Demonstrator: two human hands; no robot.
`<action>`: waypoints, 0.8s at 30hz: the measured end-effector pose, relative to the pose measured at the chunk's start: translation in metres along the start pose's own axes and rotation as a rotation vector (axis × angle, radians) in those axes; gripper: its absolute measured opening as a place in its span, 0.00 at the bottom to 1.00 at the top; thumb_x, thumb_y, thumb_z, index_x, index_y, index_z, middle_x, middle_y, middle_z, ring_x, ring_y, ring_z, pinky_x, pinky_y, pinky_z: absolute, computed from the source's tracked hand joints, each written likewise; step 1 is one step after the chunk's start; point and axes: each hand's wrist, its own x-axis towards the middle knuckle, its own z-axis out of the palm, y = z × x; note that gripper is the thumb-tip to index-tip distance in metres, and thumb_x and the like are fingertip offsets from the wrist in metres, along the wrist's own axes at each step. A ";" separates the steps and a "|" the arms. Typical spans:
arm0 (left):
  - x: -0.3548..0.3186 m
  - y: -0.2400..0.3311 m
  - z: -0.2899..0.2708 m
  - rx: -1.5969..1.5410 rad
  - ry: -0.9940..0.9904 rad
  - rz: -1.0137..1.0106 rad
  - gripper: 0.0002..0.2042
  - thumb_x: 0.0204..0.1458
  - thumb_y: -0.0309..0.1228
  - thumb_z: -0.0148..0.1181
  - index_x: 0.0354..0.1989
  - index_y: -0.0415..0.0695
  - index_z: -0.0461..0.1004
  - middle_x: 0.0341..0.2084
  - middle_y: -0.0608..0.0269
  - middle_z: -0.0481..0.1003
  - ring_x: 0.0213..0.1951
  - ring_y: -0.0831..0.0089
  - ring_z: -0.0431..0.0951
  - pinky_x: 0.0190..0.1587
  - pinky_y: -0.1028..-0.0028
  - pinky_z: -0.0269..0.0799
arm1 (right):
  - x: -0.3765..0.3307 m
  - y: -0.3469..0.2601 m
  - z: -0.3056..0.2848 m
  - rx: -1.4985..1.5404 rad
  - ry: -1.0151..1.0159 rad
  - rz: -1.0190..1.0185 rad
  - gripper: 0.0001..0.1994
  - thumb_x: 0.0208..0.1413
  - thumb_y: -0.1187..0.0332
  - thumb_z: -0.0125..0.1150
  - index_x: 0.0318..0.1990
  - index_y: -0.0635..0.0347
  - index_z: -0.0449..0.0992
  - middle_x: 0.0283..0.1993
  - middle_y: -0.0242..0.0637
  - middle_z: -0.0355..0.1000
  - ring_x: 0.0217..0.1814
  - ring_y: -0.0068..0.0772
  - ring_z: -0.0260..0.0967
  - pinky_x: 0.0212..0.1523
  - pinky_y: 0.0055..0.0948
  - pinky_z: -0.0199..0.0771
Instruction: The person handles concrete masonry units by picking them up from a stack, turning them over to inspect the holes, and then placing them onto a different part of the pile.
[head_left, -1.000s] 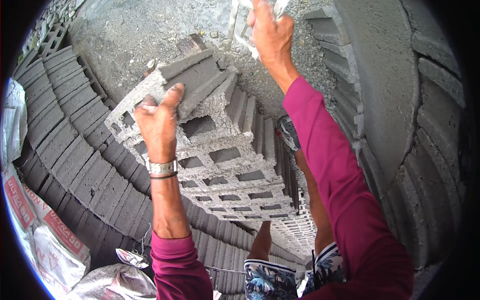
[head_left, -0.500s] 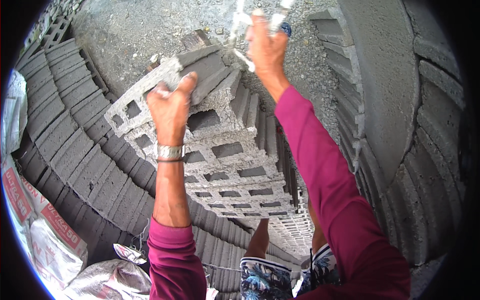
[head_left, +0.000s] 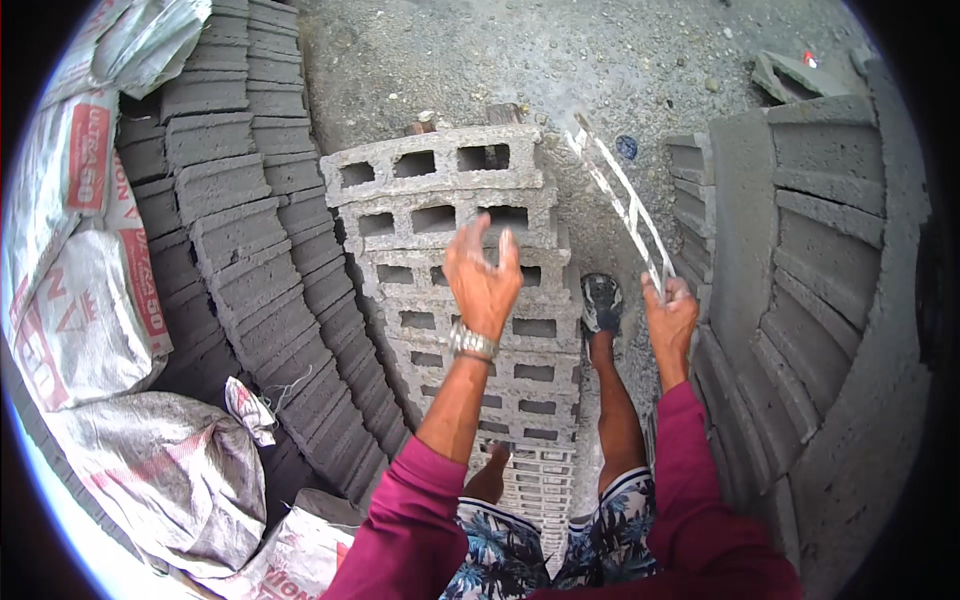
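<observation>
Head view looks straight down a tall stack of hollow concrete blocks, the landmark for everything else. Its top block lies flat with three open cells along its far face; the cells are dark and nothing shows inside them. The left hand hovers over the top of this stack with the fingers spread wide, holding nothing; whether a fingertip touches the block cannot be told. A metal wristwatch sits on that wrist.

Right of the stack, the right hand is closed around the near end of a long flat mortar-caked strip tool, which slants up and away over the gravel ground. Between the stack and that hand a foot in a dark shoe stands on the ground.

Left of the stack runs a stepped row of solid grey blocks, just beside it. Further left lie woven sacks, full and tied or folded shut, their contents hidden. A crumpled cloth lies at the foot of the row. Right of the stack, past the right hand, another bank of grey blocks rises close and hems in that side.
</observation>
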 end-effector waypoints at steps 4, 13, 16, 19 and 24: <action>-0.127 -0.062 -0.049 -0.191 -0.010 -0.257 0.18 0.55 0.34 0.62 0.50 0.34 0.76 0.48 0.44 0.77 0.52 0.53 0.75 0.57 0.59 0.68 | -0.057 -0.052 -0.008 0.185 -0.019 0.003 0.16 0.49 0.64 0.73 0.27 0.67 0.73 0.18 0.38 0.68 0.20 0.24 0.59 0.24 0.33 0.64; -0.288 -0.172 -0.225 -0.217 0.076 -0.357 0.19 0.53 0.36 0.61 0.50 0.37 0.76 0.46 0.42 0.77 0.50 0.47 0.76 0.54 0.57 0.70 | -0.244 -0.262 -0.082 0.422 -0.117 -0.363 0.12 0.50 0.71 0.71 0.32 0.69 0.73 0.20 0.27 0.65 0.23 0.16 0.56 0.24 0.23 0.59; -0.317 -0.190 -0.252 -0.319 -0.007 -0.394 0.19 0.54 0.37 0.61 0.50 0.38 0.76 0.46 0.42 0.77 0.50 0.47 0.76 0.54 0.57 0.70 | -0.331 -0.362 -0.108 0.407 -0.190 -0.541 0.14 0.49 0.69 0.72 0.37 0.70 0.76 0.21 0.27 0.67 0.24 0.15 0.58 0.26 0.21 0.61; -0.350 -0.202 -0.286 -0.396 0.011 -0.378 0.19 0.55 0.38 0.60 0.50 0.38 0.76 0.45 0.41 0.78 0.48 0.47 0.77 0.51 0.58 0.72 | -0.412 -0.469 -0.122 0.364 -0.276 -0.761 0.15 0.47 0.68 0.72 0.39 0.70 0.77 0.24 0.31 0.71 0.25 0.18 0.64 0.27 0.23 0.65; -0.365 -0.189 -0.286 -0.517 0.026 -0.326 0.20 0.55 0.39 0.60 0.52 0.37 0.76 0.42 0.42 0.79 0.45 0.48 0.80 0.48 0.59 0.75 | -0.452 -0.566 -0.171 0.264 -0.051 -1.692 0.26 0.54 0.57 0.69 0.53 0.71 0.75 0.46 0.44 0.77 0.41 0.29 0.76 0.44 0.26 0.75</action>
